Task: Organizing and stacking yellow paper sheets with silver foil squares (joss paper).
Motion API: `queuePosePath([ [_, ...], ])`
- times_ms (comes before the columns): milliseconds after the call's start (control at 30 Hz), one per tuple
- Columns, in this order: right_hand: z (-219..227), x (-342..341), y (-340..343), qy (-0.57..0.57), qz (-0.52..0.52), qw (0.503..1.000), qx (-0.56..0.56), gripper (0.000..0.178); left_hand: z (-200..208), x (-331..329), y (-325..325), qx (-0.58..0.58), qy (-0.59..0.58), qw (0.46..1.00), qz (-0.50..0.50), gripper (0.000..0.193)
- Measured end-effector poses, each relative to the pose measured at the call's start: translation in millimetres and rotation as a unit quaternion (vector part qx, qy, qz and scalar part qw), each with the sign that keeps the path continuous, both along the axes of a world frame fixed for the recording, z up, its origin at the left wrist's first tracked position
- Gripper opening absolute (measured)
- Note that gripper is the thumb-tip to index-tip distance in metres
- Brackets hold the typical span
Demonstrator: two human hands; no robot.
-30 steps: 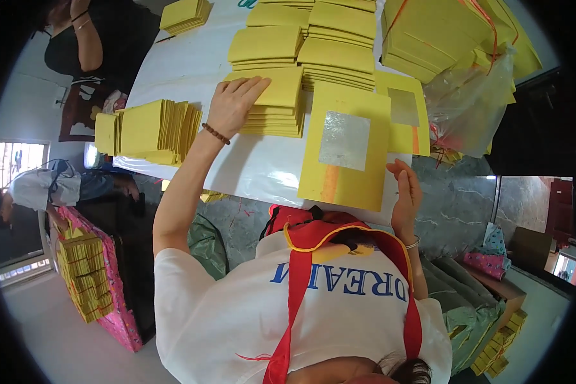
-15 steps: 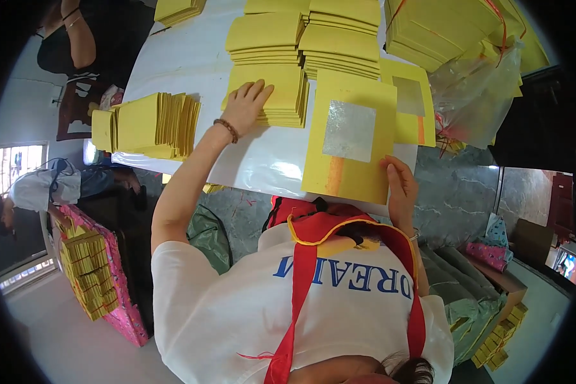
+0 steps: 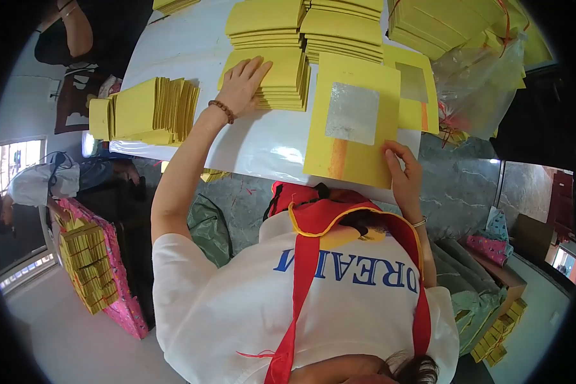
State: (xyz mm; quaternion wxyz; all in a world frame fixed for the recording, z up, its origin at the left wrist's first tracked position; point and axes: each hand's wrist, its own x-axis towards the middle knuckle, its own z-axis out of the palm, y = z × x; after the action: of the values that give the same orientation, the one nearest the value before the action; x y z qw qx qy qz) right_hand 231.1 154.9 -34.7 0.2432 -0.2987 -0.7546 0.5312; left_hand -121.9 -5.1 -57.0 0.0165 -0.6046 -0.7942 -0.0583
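My left hand (image 3: 242,84) lies with outstretched fingers on top of a stack of folded yellow joss paper (image 3: 280,73). In front of me at the table's near edge is a flat yellow joss paper sheet (image 3: 323,121) bearing a silver foil square and an orange stripe. At its lower right edge my right hand (image 3: 404,171) pinches the sheet between thumb and finger. A similar sheet (image 3: 421,115) lies partly hidden beneath it to the right. Further folded stacks (image 3: 342,32) sit just behind.
A row of folded yellow papers (image 3: 137,112) stands at the white table's (image 3: 230,157) left. Large tied yellow bundles (image 3: 448,25) and a clear plastic bag (image 3: 477,93) occupy the right. Another person (image 3: 41,182) is at far left, beside a pink-edged surface holding yellow bundles (image 3: 89,269).
The table and everything on it sit slightly higher in the picture. Both hands keep their places, the left on the stack and the right at the sheet's edge.
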Motion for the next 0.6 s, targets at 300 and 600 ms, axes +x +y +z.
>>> queuePosePath([
  [300, -3.8, 0.2, 0.4, 0.012, -0.008, 1.0, -0.004, 0.02, 44.6, 39.9, 2.9, 0.064, -0.047, 0.995, -0.053, 0.07],
  [600, -6.8, -1.7, -0.3, 0.025, -0.009, 1.0, -0.014, 0.019, 55.7, 146.5, -6.5, 0.05, -0.141, 0.956, -0.251, 0.052],
])
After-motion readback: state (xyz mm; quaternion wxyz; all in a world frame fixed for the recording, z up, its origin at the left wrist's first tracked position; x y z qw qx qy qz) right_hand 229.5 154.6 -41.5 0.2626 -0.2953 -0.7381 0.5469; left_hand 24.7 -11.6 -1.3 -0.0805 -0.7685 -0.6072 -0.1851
